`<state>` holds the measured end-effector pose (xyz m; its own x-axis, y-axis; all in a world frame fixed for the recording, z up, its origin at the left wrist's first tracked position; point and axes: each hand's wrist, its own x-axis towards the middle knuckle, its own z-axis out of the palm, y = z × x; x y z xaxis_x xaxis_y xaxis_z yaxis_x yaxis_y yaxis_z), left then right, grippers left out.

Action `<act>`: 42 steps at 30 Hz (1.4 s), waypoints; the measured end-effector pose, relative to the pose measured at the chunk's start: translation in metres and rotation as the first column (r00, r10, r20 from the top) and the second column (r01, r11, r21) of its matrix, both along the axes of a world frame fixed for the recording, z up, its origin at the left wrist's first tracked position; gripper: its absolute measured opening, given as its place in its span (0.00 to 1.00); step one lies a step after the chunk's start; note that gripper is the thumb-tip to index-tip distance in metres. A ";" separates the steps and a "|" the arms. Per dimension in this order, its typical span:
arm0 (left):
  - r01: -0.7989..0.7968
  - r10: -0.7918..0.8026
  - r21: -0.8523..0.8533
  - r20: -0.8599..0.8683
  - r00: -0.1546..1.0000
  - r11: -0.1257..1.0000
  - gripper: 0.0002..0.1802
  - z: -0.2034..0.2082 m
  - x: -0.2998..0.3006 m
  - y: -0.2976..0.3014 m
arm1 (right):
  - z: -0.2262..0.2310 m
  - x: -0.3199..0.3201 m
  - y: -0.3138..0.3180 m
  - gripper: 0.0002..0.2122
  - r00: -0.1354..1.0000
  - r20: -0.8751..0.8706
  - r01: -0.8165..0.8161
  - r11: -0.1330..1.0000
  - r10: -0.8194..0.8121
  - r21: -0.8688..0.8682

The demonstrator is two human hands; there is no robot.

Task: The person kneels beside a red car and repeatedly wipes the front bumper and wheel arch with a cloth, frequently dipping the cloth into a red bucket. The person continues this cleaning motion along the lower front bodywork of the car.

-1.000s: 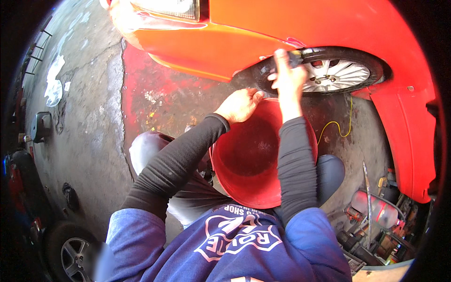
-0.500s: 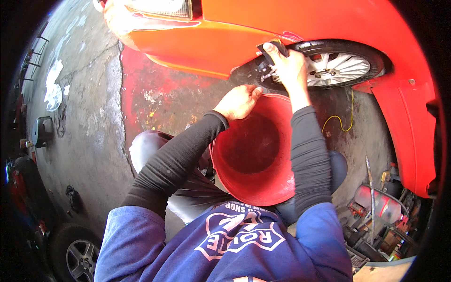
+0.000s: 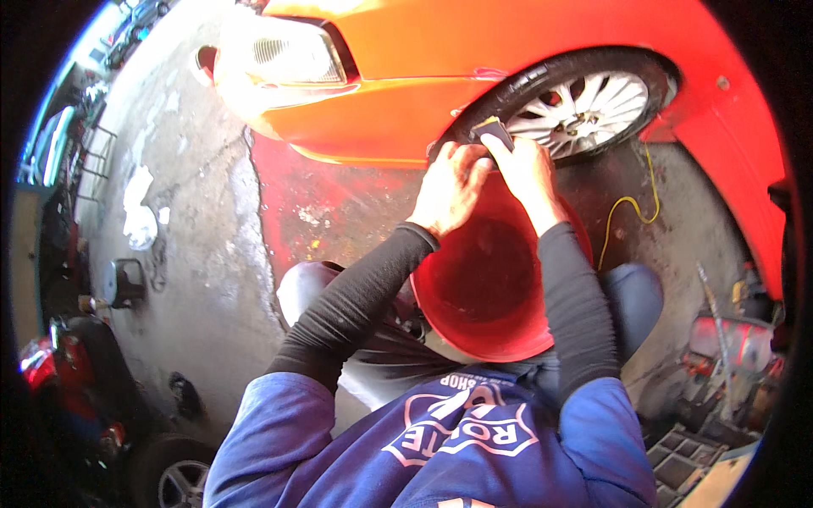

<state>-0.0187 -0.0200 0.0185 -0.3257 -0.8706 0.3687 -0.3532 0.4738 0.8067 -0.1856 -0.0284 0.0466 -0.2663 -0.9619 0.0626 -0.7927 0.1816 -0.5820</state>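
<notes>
A large red tub (image 3: 483, 271) stands between my knees, its inside dark at the bottom. My left hand (image 3: 449, 190) lies over its far left rim, fingers curled and thumb toward the inside. Close beside it, my right hand (image 3: 527, 176) grips a dark, yellow-edged sponge-like block (image 3: 491, 129), thumb along its face. The block is above the tub's far rim, just in front of the car tire (image 3: 532, 82). Behind that tire's edge shows the silver multi-spoke wheel (image 3: 584, 110). Whether the block touches the tire I cannot tell.
The red-orange car body (image 3: 389, 110) spans the far side, with a headlight (image 3: 296, 52) at left. A yellow cord (image 3: 631, 201) curls on the floor right of the tub. Tools and a tray (image 3: 690, 453) lie at lower right; another wheel (image 3: 178, 483) stands lower left.
My right hand has come down and left with the block, from the wheel arch to near my left hand. The whole view has shifted, showing more of the headlight and wheel.
</notes>
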 end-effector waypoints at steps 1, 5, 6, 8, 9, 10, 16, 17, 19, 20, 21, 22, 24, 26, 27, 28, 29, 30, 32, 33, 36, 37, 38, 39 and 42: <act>0.114 -0.104 0.162 -0.071 0.992 0.980 0.19 0.005 -0.003 0.007 | 0.003 -0.001 0.015 0.28 1.000 -0.003 -0.016 0.999 0.016 0.034; 0.436 -0.083 0.524 -0.567 0.820 0.732 0.39 0.007 -0.011 0.040 | 0.005 0.008 0.059 0.15 0.960 -0.193 -0.240 0.950 0.201 -0.201; 0.416 -0.055 0.529 -0.568 0.821 0.739 0.37 0.005 -0.010 0.045 | 0.007 0.009 0.065 0.10 0.919 -0.260 -0.346 0.922 0.295 -0.176; 0.423 -0.008 0.573 -0.587 0.809 0.702 0.31 0.002 -0.006 0.053 | 0.016 0.007 0.071 0.13 0.855 -0.195 -0.497 0.867 0.481 -0.042; 0.428 0.034 0.602 -0.605 0.796 0.674 0.27 0.000 -0.003 0.057 | 0.023 0.002 0.071 0.15 0.805 -0.130 -0.566 0.815 0.579 0.126; 0.413 0.115 0.668 -0.597 0.794 0.618 0.24 -0.003 -0.001 0.060 | 0.030 -0.006 0.071 0.18 0.745 -0.097 -0.630 0.743 0.660 0.226; 0.338 -0.257 0.758 -0.230 0.939 0.558 0.18 -0.073 -0.012 0.042 | 0.025 -0.052 0.050 0.17 0.779 -0.134 -0.617 0.787 0.612 0.009; 0.400 -0.461 0.661 -0.093 0.883 0.634 0.17 -0.099 -0.015 0.028 | 0.015 -0.055 0.049 0.16 0.869 -0.087 -0.494 0.863 0.487 -0.103; 0.363 -0.587 0.505 0.406 0.700 0.783 0.18 -0.162 -0.020 0.004 | -0.008 -0.055 0.050 0.18 0.871 -0.235 -0.470 0.872 0.432 -0.138; 0.430 -0.551 0.355 0.634 0.542 0.830 0.18 -0.197 -0.026 -0.005 | -0.018 -0.053 0.051 0.20 0.855 -0.249 -0.507 0.832 0.455 -0.224; 0.571 -0.563 0.291 0.732 0.383 0.767 0.18 -0.231 -0.030 -0.012 | -0.028 -0.051 0.054 0.22 0.849 -0.280 -0.510 0.833 0.448 -0.214; 0.459 -0.454 0.160 0.603 0.655 0.874 0.19 -0.264 -0.038 -0.001 | -0.035 -0.050 0.055 0.24 0.855 -0.291 -0.504 0.822 0.430 -0.265; 0.442 -0.302 0.547 -0.330 0.894 0.711 0.25 -0.304 -0.039 0.021 | -0.045 -0.049 0.057 0.25 0.875 -0.294 -0.475 0.798 0.385 -0.370; 0.187 -0.313 0.670 0.071 0.947 0.718 0.24 -0.312 -0.038 0.069 | -0.050 -0.050 0.057 0.22 0.890 -0.222 -0.456 0.764 0.399 -0.457; 0.057 -0.373 0.718 0.290 0.881 0.694 0.24 -0.304 -0.039 0.086 | -0.051 -0.051 0.057 0.21 0.887 -0.189 -0.461 0.778 0.421 -0.427; 0.056 -0.432 0.665 0.417 0.800 0.745 0.23 -0.288 -0.041 0.106 | -0.051 -0.052 0.055 0.20 0.884 -0.165 -0.464 0.776 0.438 -0.427; 0.044 -0.563 0.685 0.558 0.610 0.727 0.21 -0.268 -0.044 0.114 | -0.050 -0.053 0.054 0.19 0.890 -0.145 -0.444 0.753 0.432 -0.485; 0.223 -0.695 0.701 0.511 0.506 0.678 0.20 -0.245 -0.051 0.110 | -0.048 -0.052 0.053 0.17 0.890 -0.145 -0.444 0.749 0.432 -0.492; 0.448 -0.891 0.773 0.429 0.152 0.449 0.19 -0.191 -0.063 0.086 | -0.041 -0.053 0.049 0.15 0.893 -0.094 -0.435 0.788 0.441 -0.436; 0.448 -0.894 0.773 0.391 0.220 0.448 0.18 -0.162 -0.066 0.068 | -0.035 -0.052 0.048 0.14 0.889 -0.068 -0.441 0.807 0.453 -0.392; 0.473 -0.671 0.483 0.612 0.419 0.736 0.13 -0.068 -0.045 0.024 | -0.007 -0.064 0.039 0.12 0.856 0.104 -0.464 0.841 0.507 -0.279; 0.512 -0.661 0.418 0.501 0.559 0.750 0.11 -0.037 -0.029 0.011 | 0.004 -0.070 0.037 0.11 0.870 0.102 -0.422 0.834 0.483 -0.355; 0.372 -0.551 0.431 0.439 0.710 0.822 0.09 -0.010 -0.017 0.002 | 0.017 -0.080 0.033 0.11 0.862 0.070 -0.422 0.787 0.502 -0.450; 0.398 -0.474 0.258 0.448 0.758 0.880 0.10 0.016 -0.001 -0.005 | 0.028 -0.088 0.031 0.11 0.867 0.059 -0.421 0.791 0.495 -0.444; 0.046 -0.058 0.045 0.335 0.940 0.998 0.14 0.068 0.015 -0.030 | 0.049 -0.105 0.040 0.12 0.898 -0.010 -0.389 0.780 0.441 -0.490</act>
